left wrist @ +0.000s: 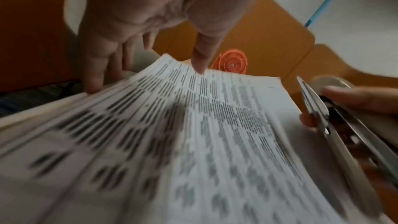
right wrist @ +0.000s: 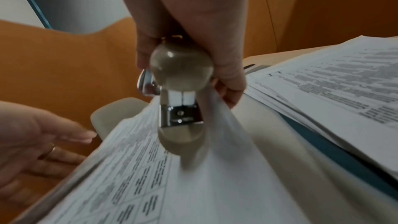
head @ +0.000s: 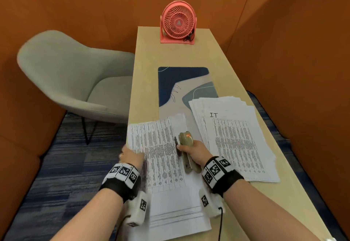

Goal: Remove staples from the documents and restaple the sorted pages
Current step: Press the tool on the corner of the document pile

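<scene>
Near the front edge of the surface (head: 223, 66), between the two hands, lies the near stack of printed pages (head: 166, 165), its left margin hanging a little past the edge; it is a sheaf of thin table-printed sheets, and I judge it light, limp and quick to fan or slide sheet over sheet, so it is best pinned flat from above and steadied near the corner to be fastened, not lifted by one edge. On its right margin the beige stapler (head: 186, 146) is gripped by the right hand (head: 196, 152), fingers and thumb curled round the body; the tool looks rigid and smooth-shelled with bright metal at the nose, compact enough for one fist, and the wrist view shows its mouth over the paper, though blur hides whether the sheets are actually inside it. Steadying the stack, the left hand (head: 130, 157) has its fingers straight at the left edge and its thumb tip resting on the top sheet, clasping nothing. Just beside the stapler to the right, a second, fanned pile headed "IT" (head: 236, 138) overlaps a patterned desk mat (head: 181, 83). Farther back stands a pink desk fan (head: 178, 22), and a grey chair (head: 75, 81) sits to the left
</scene>
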